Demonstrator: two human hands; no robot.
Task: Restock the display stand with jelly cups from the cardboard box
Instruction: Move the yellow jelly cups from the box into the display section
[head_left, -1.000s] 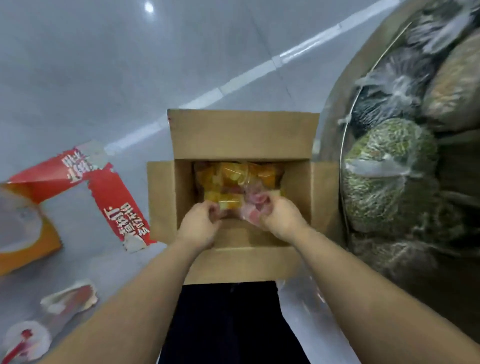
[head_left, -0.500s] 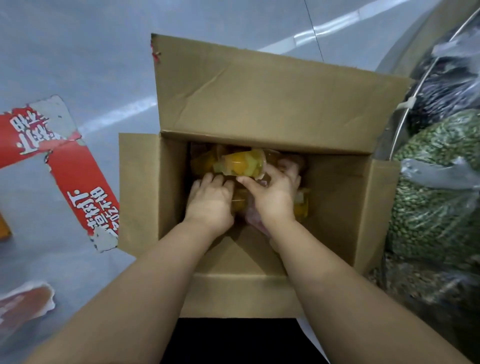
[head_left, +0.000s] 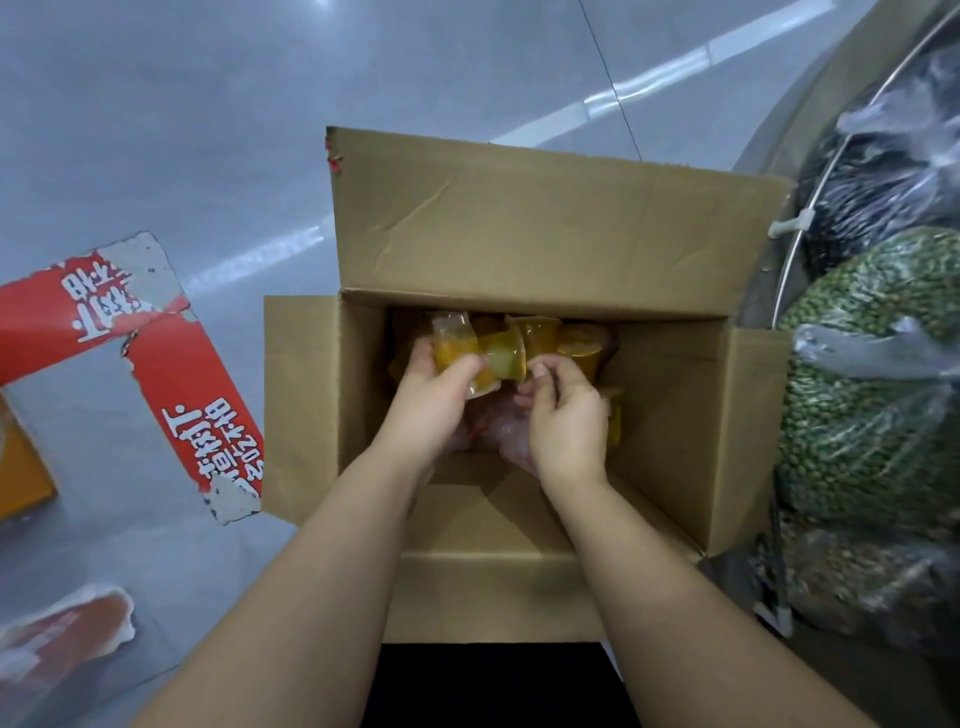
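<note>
Nearest the camera, two bare forearms reach forward and down into an open cardboard box (head_left: 519, 597) that stands on a grey floor (head_left: 156, 130). The near flap lies folded outward toward the person, the left and right flaps spread sideways, and the far flap stands up behind the opening.

Inside the box, the left hand (head_left: 431, 405) has its fingers curled round a cluster of jelly cups (head_left: 483, 353), orange and pale yellow-green, raised a little above the rest. The right hand (head_left: 563, 415) sits just beside it, fingers bent, thumb and fingertips at the edge of the same cluster and over a crumpled clear plastic wrap (head_left: 493, 431); whether it truly pinches a cup or the wrap cannot be told. More orange cups (head_left: 582, 348) lie in the far part of the box.

On the floor to the left lies a red torn carton piece (head_left: 171, 374) with white print. To the right, touching the box's right flap, a wire-framed display stand (head_left: 795, 270) holds clear bags of green beans (head_left: 872, 374) and a dark bag (head_left: 883, 182) farther back.
</note>
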